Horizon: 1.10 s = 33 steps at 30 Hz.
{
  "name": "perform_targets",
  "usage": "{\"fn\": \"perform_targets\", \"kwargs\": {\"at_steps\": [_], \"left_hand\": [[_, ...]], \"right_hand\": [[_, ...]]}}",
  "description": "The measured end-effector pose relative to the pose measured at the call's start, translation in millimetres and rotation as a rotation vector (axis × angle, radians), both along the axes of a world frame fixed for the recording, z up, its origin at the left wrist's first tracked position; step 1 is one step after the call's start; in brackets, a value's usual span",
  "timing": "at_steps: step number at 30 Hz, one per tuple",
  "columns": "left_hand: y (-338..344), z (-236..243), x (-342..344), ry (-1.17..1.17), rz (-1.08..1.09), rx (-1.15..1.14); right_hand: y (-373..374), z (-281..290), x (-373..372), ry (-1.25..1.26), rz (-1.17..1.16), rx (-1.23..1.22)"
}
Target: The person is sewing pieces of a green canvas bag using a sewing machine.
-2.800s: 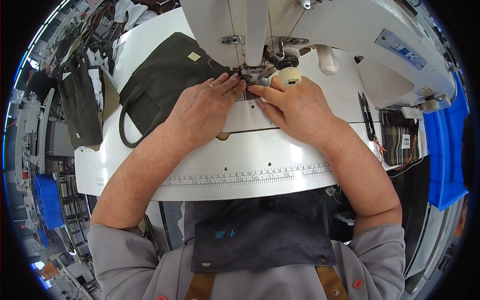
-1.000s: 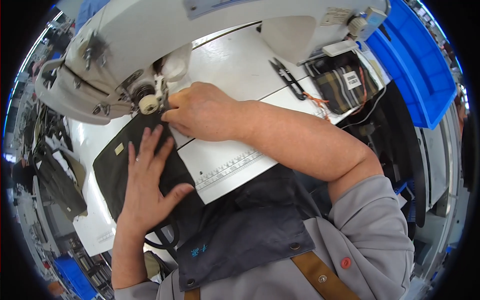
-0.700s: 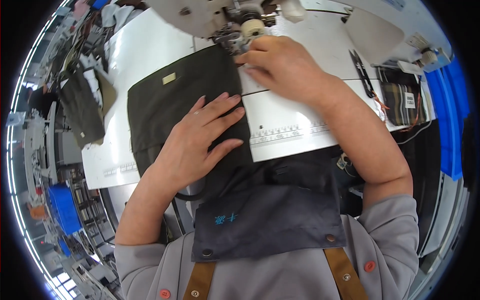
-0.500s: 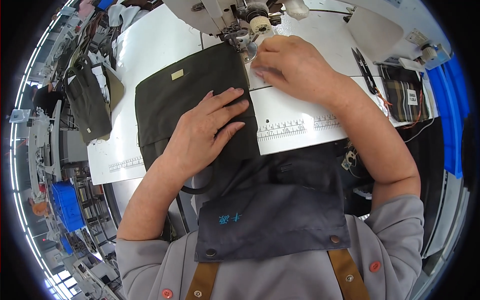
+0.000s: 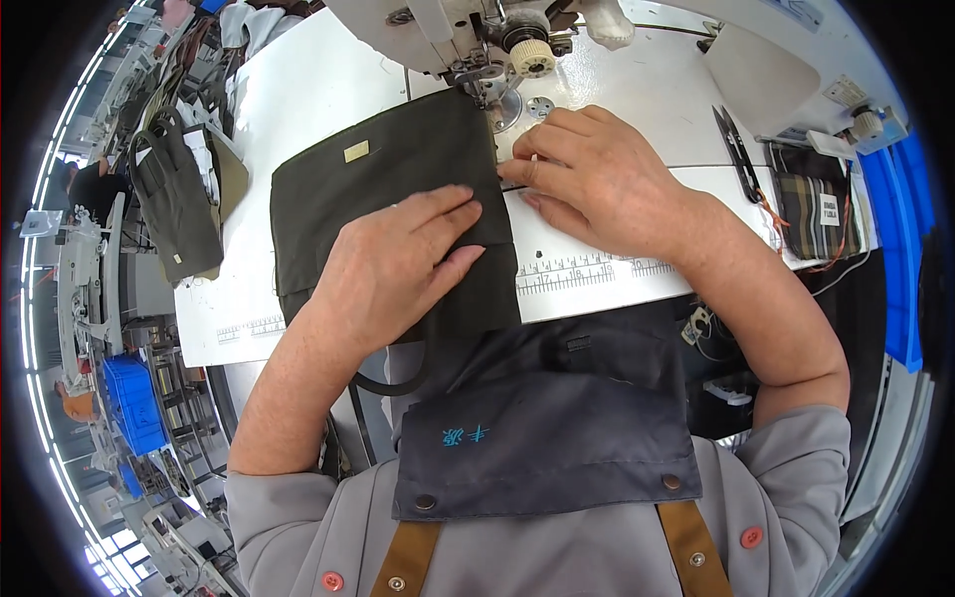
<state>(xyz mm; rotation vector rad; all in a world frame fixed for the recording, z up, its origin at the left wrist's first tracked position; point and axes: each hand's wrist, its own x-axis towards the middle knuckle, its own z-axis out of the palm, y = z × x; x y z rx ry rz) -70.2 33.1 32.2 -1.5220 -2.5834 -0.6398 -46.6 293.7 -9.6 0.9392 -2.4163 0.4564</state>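
Note:
A dark olive fabric bag (image 5: pixel 328 214) with a small pale gold label (image 5: pixel 356 151) lies on the white table. Its upper right corner sits under the needle area of a sewing machine (image 5: pixel 477 75). My left hand (image 5: pixel 393 254) rests flat on the bag, fingers stretched toward its right edge and thumb apart. Just past that edge is my right hand (image 5: pixel 597 179), its fingers bent and the thumb apart from the index finger. The index fingertip is at the bag's edge; whether it touches the cloth I cannot tell. A dark loop handle (image 5: pixel 398 386) hangs below the bag over my lap.
Black thread snips (image 5: pixel 734 149) lie at the right beside a plaid fabric pouch (image 5: pixel 814 204) with orange threads. More olive bags (image 5: pixel 177 204) are piled at the left. A printed ruler strip (image 5: pixel 572 277) runs along the front of the table (image 5: pixel 637 294). Blue bins (image 5: pixel 895 249) stand far right.
My right hand has drawn back from beside the needle toward me, its fingers less curled. My left hand has slid slightly left and down on the bag. The bag has barely shifted.

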Motion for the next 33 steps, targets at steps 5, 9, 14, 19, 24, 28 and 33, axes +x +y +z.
{"fn": "perform_targets", "kwargs": {"at_steps": [5,9,14,19,24,28,33], "left_hand": [[-4.2,-3.4,2.5,0.320,-0.169,-0.074],[-7.8,-5.9,-3.9,0.231,-0.128,0.065],[-7.3,-1.1,-8.0,0.242,-0.094,0.128],[-10.1,1.3,-11.4,0.246,-0.112,0.080],[-11.0,-1.3,-11.7,0.242,-0.111,0.072],[-9.0,-0.9,-11.8,0.253,-0.095,0.080],[-7.2,0.9,-15.0,0.239,-0.133,0.019]], "right_hand": [[-2.1,2.1,-0.7,-0.048,-0.016,-0.016],[-2.3,0.6,-3.2,-0.038,-0.007,-0.018],[-1.6,0.3,-4.4,-0.074,0.021,-0.063],[-4.3,2.8,-4.2,-0.073,0.018,-0.075],[-5.4,3.2,-3.8,-0.081,0.042,-0.100],[-7.3,2.5,-4.1,-0.105,0.018,-0.061],[-5.5,5.3,-3.6,-0.201,0.042,-0.028]]}}
